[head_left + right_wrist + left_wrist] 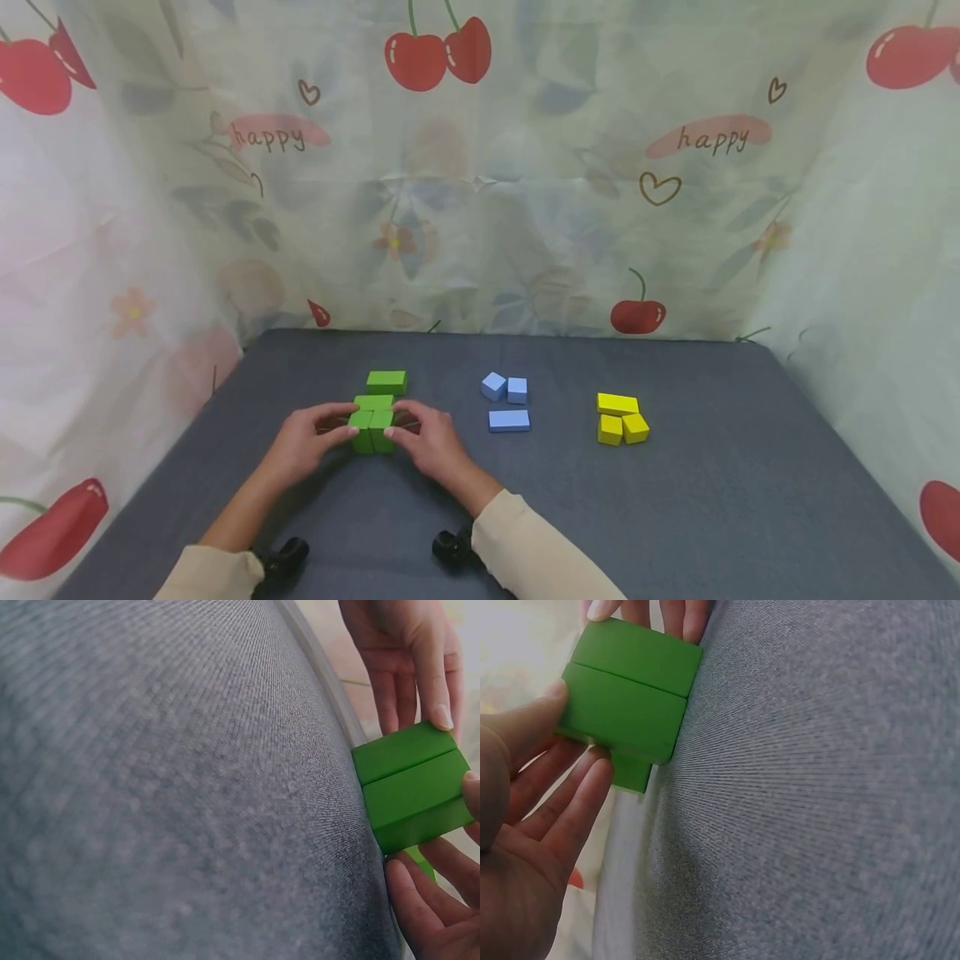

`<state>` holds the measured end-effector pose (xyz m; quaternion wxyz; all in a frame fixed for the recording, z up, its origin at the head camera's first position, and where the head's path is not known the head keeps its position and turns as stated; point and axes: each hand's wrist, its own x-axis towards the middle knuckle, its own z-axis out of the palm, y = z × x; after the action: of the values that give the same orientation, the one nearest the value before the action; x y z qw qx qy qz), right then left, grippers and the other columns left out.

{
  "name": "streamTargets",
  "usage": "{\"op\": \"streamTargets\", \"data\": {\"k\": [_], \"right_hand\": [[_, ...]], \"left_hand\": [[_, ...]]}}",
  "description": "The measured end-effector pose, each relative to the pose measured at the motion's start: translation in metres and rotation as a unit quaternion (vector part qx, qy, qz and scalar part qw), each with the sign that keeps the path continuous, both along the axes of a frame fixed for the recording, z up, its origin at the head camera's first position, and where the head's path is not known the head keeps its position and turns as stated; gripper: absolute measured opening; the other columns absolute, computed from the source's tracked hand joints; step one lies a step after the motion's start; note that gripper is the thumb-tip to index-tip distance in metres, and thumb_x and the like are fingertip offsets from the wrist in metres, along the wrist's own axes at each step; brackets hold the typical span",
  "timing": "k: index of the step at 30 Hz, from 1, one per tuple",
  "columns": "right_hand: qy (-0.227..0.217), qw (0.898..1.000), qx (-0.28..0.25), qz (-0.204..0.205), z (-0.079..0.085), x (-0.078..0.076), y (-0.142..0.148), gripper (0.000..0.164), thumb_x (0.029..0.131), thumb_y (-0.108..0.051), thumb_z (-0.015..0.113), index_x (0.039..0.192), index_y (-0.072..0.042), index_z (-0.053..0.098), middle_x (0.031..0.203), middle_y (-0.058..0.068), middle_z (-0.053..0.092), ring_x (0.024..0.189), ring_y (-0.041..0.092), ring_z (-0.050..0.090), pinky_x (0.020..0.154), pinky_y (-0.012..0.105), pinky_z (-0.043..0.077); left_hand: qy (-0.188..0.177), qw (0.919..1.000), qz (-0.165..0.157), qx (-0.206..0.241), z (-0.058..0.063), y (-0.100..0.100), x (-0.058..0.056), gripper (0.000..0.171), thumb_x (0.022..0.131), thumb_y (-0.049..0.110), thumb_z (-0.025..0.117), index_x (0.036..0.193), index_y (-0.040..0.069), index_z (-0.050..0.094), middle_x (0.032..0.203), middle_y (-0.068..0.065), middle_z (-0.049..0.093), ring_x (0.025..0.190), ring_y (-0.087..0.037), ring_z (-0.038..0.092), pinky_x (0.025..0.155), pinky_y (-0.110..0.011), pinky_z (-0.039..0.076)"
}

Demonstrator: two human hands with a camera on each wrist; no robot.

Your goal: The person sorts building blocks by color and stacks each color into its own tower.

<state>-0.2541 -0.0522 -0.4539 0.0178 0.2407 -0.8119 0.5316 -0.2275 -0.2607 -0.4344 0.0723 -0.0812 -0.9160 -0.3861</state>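
Observation:
Two green blocks [372,432] stand upright side by side, their long faces touching. My left hand [303,440] holds the left one, its thumb at the front edge and fingers along the side. From the other side, my right hand [431,442] holds the right one between thumb and fingers. Close behind the pair, partly hidden by it, is another green block [374,402]. Farther back lies a green rectangular block [387,382]. In the left wrist view, part of a green block [632,774] shows beyond the pair, near my left fingertips.
Two small blue blocks [517,390] and a longer blue block [509,421] lie right of my right hand. Farther right are a long yellow block [617,404] and two smaller yellow blocks [635,428]. A patterned cloth [480,250] encloses the grey table [712,500] behind and at the sides.

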Motion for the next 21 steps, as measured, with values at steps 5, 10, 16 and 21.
{"op": "streamTargets", "data": {"k": [5,10,16,21], "right_hand": [[-0.01,1.0,0.009,-0.002,0.0009,-0.0004,0.0006,0.03,0.078,-0.027,0.064,0.107,-0.023,0.057,0.095,-0.002,0.062,0.08,0.005,0.058,0.065,0.021,0.046],[-0.008,1.0,0.007,-0.002,0.001,-0.0008,0.0001,0.031,0.078,-0.026,0.064,0.107,-0.023,0.057,0.094,-0.003,0.061,0.08,0.005,0.058,0.065,0.021,0.046],[-0.005,1.0,0.005,-0.002,0.0006,-0.0004,0.0001,0.03,0.077,-0.026,0.065,0.107,-0.023,0.057,0.094,-0.003,0.062,0.08,0.006,0.058,0.065,0.021,0.046],[-0.006,1.0,0.002,0.0,0.0014,0.0004,0.0005,0.03,0.077,-0.025,0.065,0.107,-0.021,0.057,0.094,-0.001,0.062,0.08,0.007,0.059,0.064,0.021,0.046]], "left_hand": [[-0.002,1.0,0.004,-0.007,0.0004,0.0008,-0.0014,0.043,0.076,0.04,0.061,0.113,0.018,0.057,0.104,-0.005,0.059,0.088,-0.019,0.057,0.068,-0.033,0.047],[0.001,1.0,0.002,-0.001,0.0008,0.0014,-0.0018,0.042,0.076,0.039,0.062,0.113,0.018,0.057,0.105,-0.005,0.059,0.088,-0.018,0.057,0.068,-0.033,0.047],[0.008,1.0,-0.004,0.0,0.0,0.0001,-0.0002,0.042,0.077,0.038,0.061,0.114,0.019,0.055,0.107,-0.003,0.057,0.088,-0.017,0.057,0.068,-0.033,0.047],[0.015,0.9999,-0.005,0.002,-0.0009,-0.0004,0.001,0.043,0.077,0.036,0.062,0.116,0.019,0.054,0.108,-0.003,0.057,0.087,-0.017,0.058,0.067,-0.033,0.047]]}}
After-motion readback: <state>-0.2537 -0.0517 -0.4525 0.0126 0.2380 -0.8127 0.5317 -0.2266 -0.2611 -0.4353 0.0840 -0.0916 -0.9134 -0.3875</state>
